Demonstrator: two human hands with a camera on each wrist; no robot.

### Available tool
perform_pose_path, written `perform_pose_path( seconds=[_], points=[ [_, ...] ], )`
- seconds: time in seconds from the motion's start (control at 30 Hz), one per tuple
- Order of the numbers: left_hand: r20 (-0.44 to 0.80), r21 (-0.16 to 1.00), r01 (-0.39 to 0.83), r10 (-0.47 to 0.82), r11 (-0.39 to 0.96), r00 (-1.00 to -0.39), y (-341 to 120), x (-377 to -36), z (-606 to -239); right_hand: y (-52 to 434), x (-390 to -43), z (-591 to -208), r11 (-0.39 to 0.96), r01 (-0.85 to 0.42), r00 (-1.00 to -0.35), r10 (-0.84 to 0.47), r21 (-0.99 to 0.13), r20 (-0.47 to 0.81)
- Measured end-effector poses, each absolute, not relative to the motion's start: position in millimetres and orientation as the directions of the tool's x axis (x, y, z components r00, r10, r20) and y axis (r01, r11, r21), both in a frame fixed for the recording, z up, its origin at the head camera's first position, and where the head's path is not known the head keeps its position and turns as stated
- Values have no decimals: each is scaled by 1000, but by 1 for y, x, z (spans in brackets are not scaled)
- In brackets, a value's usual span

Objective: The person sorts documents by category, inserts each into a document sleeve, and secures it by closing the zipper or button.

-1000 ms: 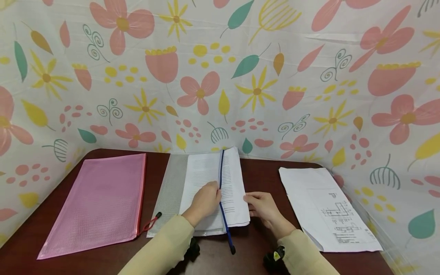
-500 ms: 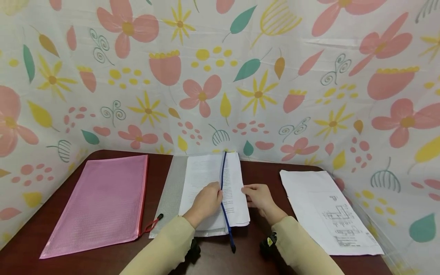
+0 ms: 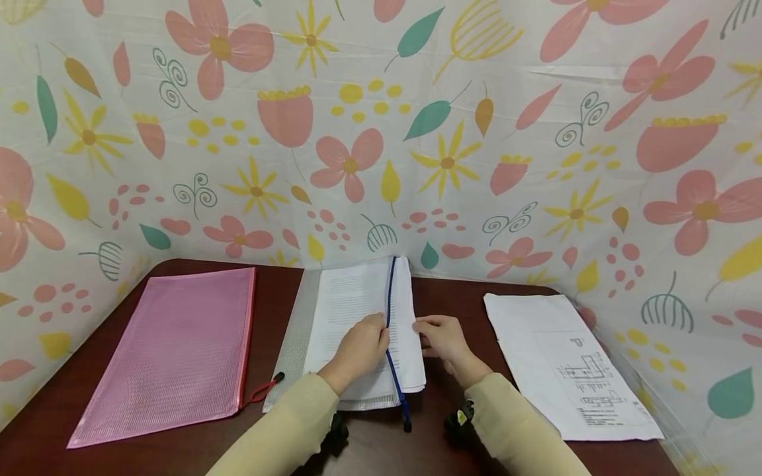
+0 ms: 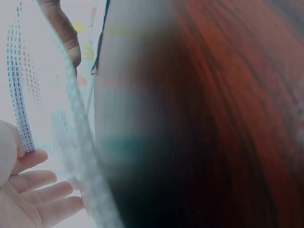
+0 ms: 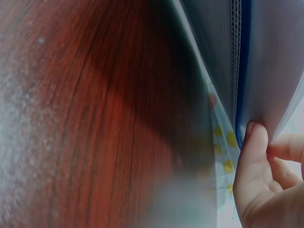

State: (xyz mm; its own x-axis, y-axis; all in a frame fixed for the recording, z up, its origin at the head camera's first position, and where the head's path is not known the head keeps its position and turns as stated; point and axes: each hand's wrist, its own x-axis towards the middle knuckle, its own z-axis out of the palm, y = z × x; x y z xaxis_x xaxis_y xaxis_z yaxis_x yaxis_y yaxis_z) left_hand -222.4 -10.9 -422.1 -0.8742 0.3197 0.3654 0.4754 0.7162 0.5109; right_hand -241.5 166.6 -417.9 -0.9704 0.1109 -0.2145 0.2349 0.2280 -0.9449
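Note:
A clear mesh zipper pouch (image 3: 292,360) with a blue zipper edge (image 3: 389,301) lies at the middle of the table. White printed papers (image 3: 409,357) sit partly inside it, and their right part sticks out past the blue edge. My left hand (image 3: 358,349) holds the pouch by its blue edge with curled fingers. At the papers' right edge, my right hand (image 3: 446,340) pinches them between thumb and fingers. The right wrist view shows the thumb (image 5: 256,137) on the papers near the blue strip. Some left fingers are hidden in the head view.
A pink mesh pouch (image 3: 178,350) with a red zipper edge lies to the left. On the right is another stack of papers (image 3: 559,370) with printed drawings. A flower-patterned curtain (image 3: 381,132) rises behind the dark wooden table (image 3: 452,297).
The papers have slid left, deeper into the mesh pouch, and less of them sticks out past the blue edge. My right hand has moved left with them; my left hand keeps its hold.

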Motion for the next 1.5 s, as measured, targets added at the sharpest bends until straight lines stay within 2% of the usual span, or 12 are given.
perform_pose_path(
  seconds=[0.4, 0.83, 0.97, 1.07, 1.17, 1.27, 1.33, 1.4, 1.5],
  points=[
    [418, 516, 528, 340, 675, -843, -12, -223, -422, 150, -242, -423, 178, 240, -969, 102, -954, -225],
    [427, 537, 557, 365, 633, -827, -8, -223, -417, 139, -244, -430, 274, 218, -974, 114, -937, -193],
    [414, 542, 544, 360, 641, -836, -7, -225, -418, 143, -240, -429, 234, 205, -978, 91, -950, -189],
    [399, 540, 533, 360, 651, -843, -7, -227, -421, 151, -226, -425, 163, 217, -976, 0, -963, -220],
    [386, 532, 524, 360, 665, -849, -8, -229, -423, 161, -206, -423, 102, 291, -931, -198, -951, -306],
    [381, 530, 519, 359, 671, -852, -9, -230, -424, 171, -187, -425, 85, 384, -813, -442, -920, -380],
    [380, 533, 524, 366, 665, -850, -8, -230, -424, 176, -178, -426, 115, 415, -723, -560, -903, -404],
    [350, 545, 520, 385, 658, -854, -7, -231, -425, 181, -173, -428, 157, 401, -672, -619, -902, -407],
    [218, 583, 476, 438, 659, -872, -5, -232, -429, 187, -168, -429, 257, 337, -652, -630, -906, -421]
  ],
)
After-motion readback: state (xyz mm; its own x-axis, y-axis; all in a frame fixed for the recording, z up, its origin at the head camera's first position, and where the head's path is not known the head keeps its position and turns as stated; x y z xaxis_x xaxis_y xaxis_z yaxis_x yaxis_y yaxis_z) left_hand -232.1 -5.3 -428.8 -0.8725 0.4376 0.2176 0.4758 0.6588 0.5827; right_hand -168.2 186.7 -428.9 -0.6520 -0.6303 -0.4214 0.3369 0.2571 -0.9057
